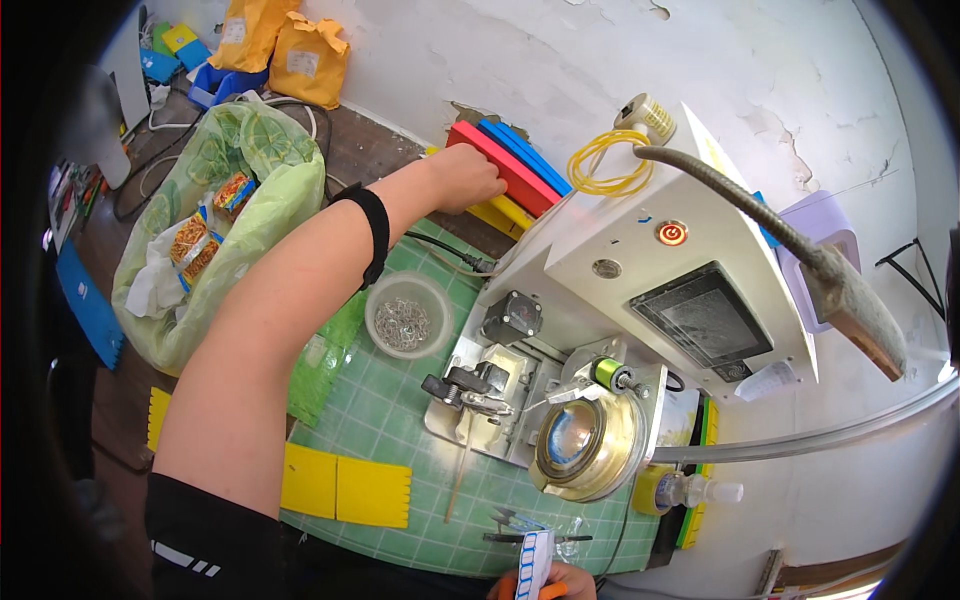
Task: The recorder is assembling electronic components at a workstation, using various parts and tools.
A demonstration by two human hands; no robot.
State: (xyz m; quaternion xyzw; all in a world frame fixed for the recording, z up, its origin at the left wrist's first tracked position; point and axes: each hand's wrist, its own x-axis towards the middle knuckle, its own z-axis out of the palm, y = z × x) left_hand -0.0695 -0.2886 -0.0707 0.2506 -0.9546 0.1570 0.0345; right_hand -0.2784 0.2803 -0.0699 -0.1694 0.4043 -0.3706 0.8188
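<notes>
My left arm stretches up to coloured boards by the wall. There my left hand point(468, 180), fingers curled and partly hidden, is against a red board point(512, 172), with blue boards point(515, 140) behind it and a yellow one point(500, 212) below. What the fingers hold, if anything, is hidden. At the bottom edge my right hand point(572, 578) is closed around a white strip with blue outlines point(535, 562). Orange handle-like parts point(507, 586) show beside the strip; their tool cannot be made out. Just beyond that hand lie thin dark sticks point(515, 522).
A white machine point(600, 265) with a screen stands right of centre, its metal fixture and round glass-like wheel point(590, 445) in front. A tub of small metal pieces point(408, 315) sits on the green mat point(375, 395). Left are a bag-lined bin point(140, 260) and yellow serrated boards point(345, 488).
</notes>
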